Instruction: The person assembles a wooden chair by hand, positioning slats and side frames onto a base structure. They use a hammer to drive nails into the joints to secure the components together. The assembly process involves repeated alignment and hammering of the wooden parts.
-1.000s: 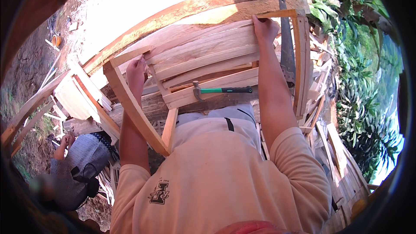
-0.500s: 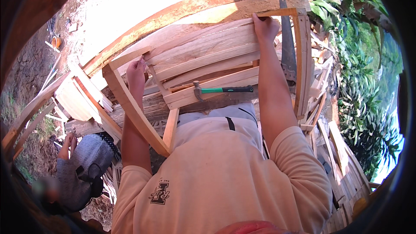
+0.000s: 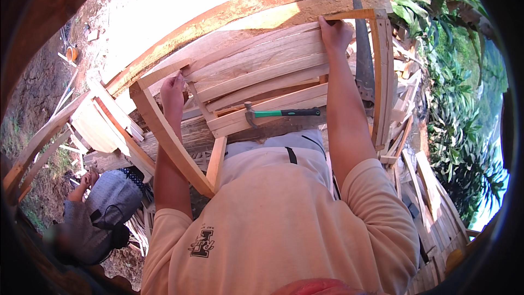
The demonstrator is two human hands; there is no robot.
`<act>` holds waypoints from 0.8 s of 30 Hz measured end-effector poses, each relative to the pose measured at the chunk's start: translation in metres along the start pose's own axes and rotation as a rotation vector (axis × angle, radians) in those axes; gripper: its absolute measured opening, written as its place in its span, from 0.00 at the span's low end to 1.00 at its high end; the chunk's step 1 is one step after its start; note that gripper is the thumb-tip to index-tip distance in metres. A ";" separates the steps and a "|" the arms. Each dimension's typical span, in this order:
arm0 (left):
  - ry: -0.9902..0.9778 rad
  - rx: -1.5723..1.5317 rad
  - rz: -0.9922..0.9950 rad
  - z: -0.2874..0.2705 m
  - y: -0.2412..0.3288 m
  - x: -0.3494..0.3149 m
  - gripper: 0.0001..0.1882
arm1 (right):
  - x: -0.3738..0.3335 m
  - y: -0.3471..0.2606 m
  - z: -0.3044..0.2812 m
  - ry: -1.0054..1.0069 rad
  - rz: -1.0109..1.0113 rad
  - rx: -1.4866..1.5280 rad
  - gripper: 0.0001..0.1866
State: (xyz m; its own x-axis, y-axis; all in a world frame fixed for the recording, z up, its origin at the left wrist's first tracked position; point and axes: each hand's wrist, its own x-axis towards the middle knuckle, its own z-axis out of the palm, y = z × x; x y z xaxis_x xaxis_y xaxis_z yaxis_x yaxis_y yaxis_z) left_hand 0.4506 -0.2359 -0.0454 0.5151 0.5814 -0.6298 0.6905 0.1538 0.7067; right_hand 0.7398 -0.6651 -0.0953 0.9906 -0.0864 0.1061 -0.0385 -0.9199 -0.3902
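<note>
My left hand [image 3: 173, 90] is closed at the left end of the slats, beside the frame's top rail [image 3: 162, 72]; a thin, shiny bit shows at its fingertips, too small to make out. At the far right, my right hand [image 3: 335, 34] is closed on the end of a pale wooden slat [image 3: 256, 45], by the frame's right corner. Several slats lie side by side between my arms, inside a wooden frame [image 3: 172, 136]. A claw hammer [image 3: 281, 113] with a green and black handle rests across the nearest slat.
A hand saw [image 3: 364, 54] lies right of my right forearm. Long thick planks [image 3: 245, 8] run behind the slats. Wood offcuts [image 3: 428, 188] lie at the right, near green plants [image 3: 453, 131]. Another person [image 3: 112, 199] in grey sits at the lower left.
Both my hands keep nearly the same places, and the hammer lies still. The person at the lower left has shifted slightly.
</note>
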 end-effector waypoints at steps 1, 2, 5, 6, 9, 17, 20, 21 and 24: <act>0.001 -0.005 0.005 0.000 0.001 0.000 0.14 | 0.000 0.000 0.000 0.000 0.000 0.005 0.20; -0.001 -0.025 0.010 0.001 0.002 -0.001 0.14 | 0.000 0.001 0.001 -0.001 0.000 0.010 0.20; 0.004 -0.018 0.022 0.002 0.002 -0.001 0.15 | -0.001 0.001 0.001 0.015 -0.011 0.021 0.20; 0.012 0.029 0.021 0.000 0.002 -0.001 0.15 | -0.002 0.000 0.001 0.021 -0.017 0.025 0.20; 0.059 0.062 0.054 0.004 0.001 -0.002 0.16 | -0.002 -0.002 -0.002 0.041 -0.030 0.033 0.20; 0.092 0.062 0.340 -0.040 -0.036 0.047 0.18 | 0.017 0.004 -0.005 -0.149 -0.016 0.301 0.21; -0.058 -0.317 0.261 -0.004 0.018 0.034 0.16 | 0.019 0.016 -0.009 -0.179 -0.033 0.269 0.23; -0.131 -0.297 0.255 0.003 0.021 0.045 0.16 | 0.018 0.021 -0.016 -0.182 -0.026 0.223 0.24; -0.180 -0.177 0.303 -0.003 0.015 0.044 0.19 | 0.023 0.012 -0.014 -0.230 -0.047 0.149 0.24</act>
State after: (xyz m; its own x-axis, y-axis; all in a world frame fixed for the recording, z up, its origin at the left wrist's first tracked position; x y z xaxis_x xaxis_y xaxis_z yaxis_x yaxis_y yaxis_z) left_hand 0.4819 -0.2055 -0.0614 0.7741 0.4743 -0.4193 0.4033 0.1410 0.9041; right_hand 0.7602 -0.6837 -0.0843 0.9952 0.0603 -0.0766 0.0115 -0.8528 -0.5221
